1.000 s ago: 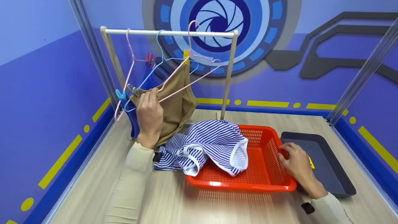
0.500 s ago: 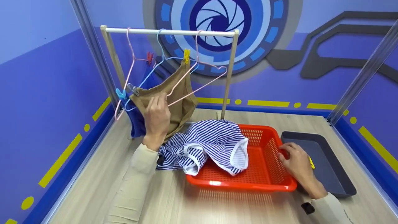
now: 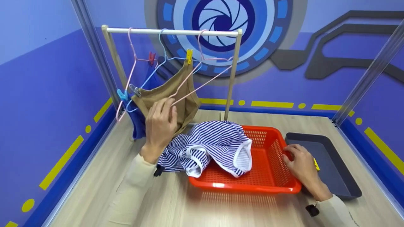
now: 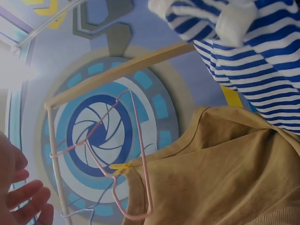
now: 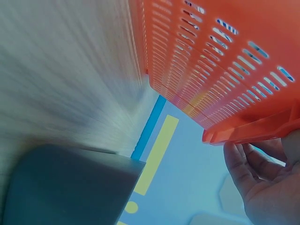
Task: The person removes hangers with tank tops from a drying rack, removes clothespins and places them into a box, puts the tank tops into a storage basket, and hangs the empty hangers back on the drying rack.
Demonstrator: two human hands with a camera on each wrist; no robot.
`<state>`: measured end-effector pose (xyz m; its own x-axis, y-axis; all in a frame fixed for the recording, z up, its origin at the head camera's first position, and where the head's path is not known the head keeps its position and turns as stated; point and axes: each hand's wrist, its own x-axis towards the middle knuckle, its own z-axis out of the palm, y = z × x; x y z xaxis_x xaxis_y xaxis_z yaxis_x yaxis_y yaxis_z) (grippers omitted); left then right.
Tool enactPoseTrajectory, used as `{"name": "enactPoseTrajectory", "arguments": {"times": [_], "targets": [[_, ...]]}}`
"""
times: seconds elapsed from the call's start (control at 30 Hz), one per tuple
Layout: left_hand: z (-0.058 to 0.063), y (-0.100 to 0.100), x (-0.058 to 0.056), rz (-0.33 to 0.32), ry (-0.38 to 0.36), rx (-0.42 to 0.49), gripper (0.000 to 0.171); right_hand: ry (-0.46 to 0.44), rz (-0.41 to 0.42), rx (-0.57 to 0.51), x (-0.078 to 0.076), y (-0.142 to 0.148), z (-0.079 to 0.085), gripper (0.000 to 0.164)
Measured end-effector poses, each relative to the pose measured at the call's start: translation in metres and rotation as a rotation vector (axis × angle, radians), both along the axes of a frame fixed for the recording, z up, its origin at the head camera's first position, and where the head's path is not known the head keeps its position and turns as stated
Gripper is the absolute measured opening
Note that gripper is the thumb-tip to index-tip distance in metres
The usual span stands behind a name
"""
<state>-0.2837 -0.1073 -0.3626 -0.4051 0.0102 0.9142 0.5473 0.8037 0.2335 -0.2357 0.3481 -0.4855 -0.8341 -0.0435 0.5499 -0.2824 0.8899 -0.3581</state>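
Compared with the frame from one second ago, the bare pink hanger (image 4: 142,152) is sitting farther right, its hook now meeting the white rail (image 3: 142,31) where it was rising above it, and the left hand (image 3: 161,127) is hovering slightly lower and to the right, just left of the middle of the head view. That hand is gripping nothing: in its wrist view the fingers are hanging well apart from the pink wire. Toward the right of the frame, the right hand (image 3: 301,165) is resting loosely, fingertips touching the rim of the red basket (image 3: 246,188); no firm grip is showing.

As for progress, two garments look done: the blue garment (image 3: 139,124) is hanging at the rail's left end, and the tan garment (image 3: 187,110) is hanging beside it, pegged by a yellow clip (image 3: 189,56) and a grey clip (image 3: 135,90). Apparently left over is the striped garment (image 3: 221,135), lying at center and spilling past the basket's left side. A loose yellow clip (image 3: 316,164) is lying in the dark tray (image 3: 331,164) at lower right.
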Motion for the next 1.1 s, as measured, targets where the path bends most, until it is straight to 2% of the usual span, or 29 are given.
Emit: {"name": "enactPoseTrajectory", "arguments": {"times": [0.1, 0.17, 0.3, 0.47, 0.63, 0.73, 0.83, 0.93, 1.1], "targets": [[-0.004, 0.000, 0.008, -0.074, -0.027, -0.029, 0.022, -0.014, -0.004, -0.009, 0.001, 0.000, 0.000, 0.025], [-0.008, 0.000, 0.013, -0.119, -0.091, -0.059, 0.026, -0.015, -0.005, -0.012, 0.001, -0.001, 0.001, 0.025], [-0.022, -0.003, 0.018, -0.192, -0.268, -0.148, 0.038, -0.022, -0.008, -0.019, 0.002, -0.001, 0.001, 0.026], [-0.044, -0.010, 0.019, -0.241, -0.466, -0.231, 0.050, -0.033, -0.009, -0.022, 0.003, -0.002, 0.002, 0.027], [-0.063, -0.017, 0.016, -0.298, -0.741, -0.218, 0.068, -0.060, -0.013, -0.030, 0.003, -0.002, 0.002, 0.028], [-0.075, -0.018, 0.013, -0.360, -0.905, -0.210, 0.078, -0.029, -0.005, -0.022, 0.002, -0.001, 0.002, 0.025], [-0.086, -0.016, 0.013, -0.419, -1.030, -0.214, 0.085, 0.010, 0.007, -0.013, 0.000, 0.000, 0.001, 0.023], [-0.093, -0.012, 0.015, -0.443, -1.076, -0.206, 0.085, 0.025, 0.014, -0.011, 0.000, 0.000, 0.000, 0.022], [-0.098, -0.004, 0.016, -0.427, -1.058, -0.147, 0.072, 0.025, 0.012, -0.013, -0.001, 0.000, 0.001, 0.023]]}}
